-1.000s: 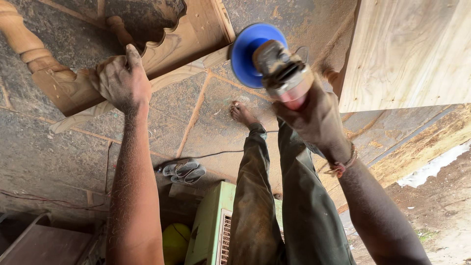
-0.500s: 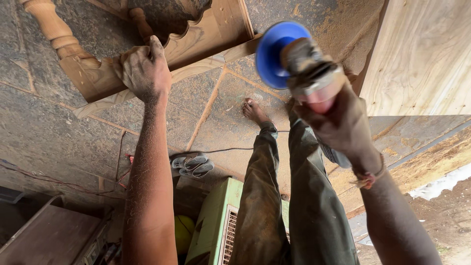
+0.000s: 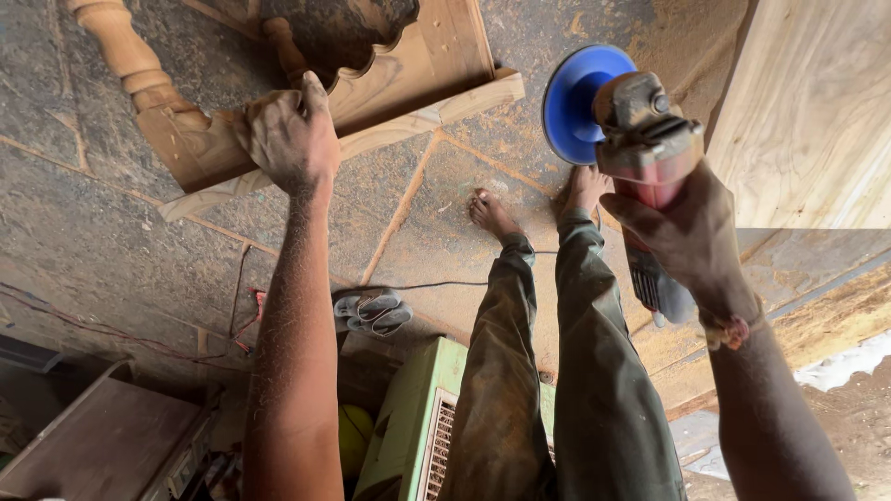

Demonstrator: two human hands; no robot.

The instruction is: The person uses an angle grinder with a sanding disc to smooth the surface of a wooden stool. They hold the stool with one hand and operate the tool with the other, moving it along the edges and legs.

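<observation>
Looking down, we first meet our two forearms and two dusty trouser legs, with two bare feet planted on the stone floor (image 3: 83,232). Below our legs sits one pale green box (image 3: 408,417) with a slatted grille, rectangular and plain-sided; any label on it is too small for us to make out. A round yellow thing (image 3: 351,436) lies just beside it, and one grey pair of sandals (image 3: 373,312) rests near a thin black cable.

Our right hand (image 3: 682,232) is closed tight around the body of one angle grinder (image 3: 642,148), fingers wrapped fully, with a cord bracelet at the wrist. The grinder's single blue disc (image 3: 574,100) is held up in the air above the floor, apart from the woodwork.

Farther out, our left hand (image 3: 290,139) is curled over the edge of one carved wooden frame (image 3: 408,83), fingers bent and gripping its rail. The frame lies tilted on the floor, with two turned posts showing at its far side. One large pale wooden panel (image 3: 817,111) stands at the right, well apart from the frame.
</observation>
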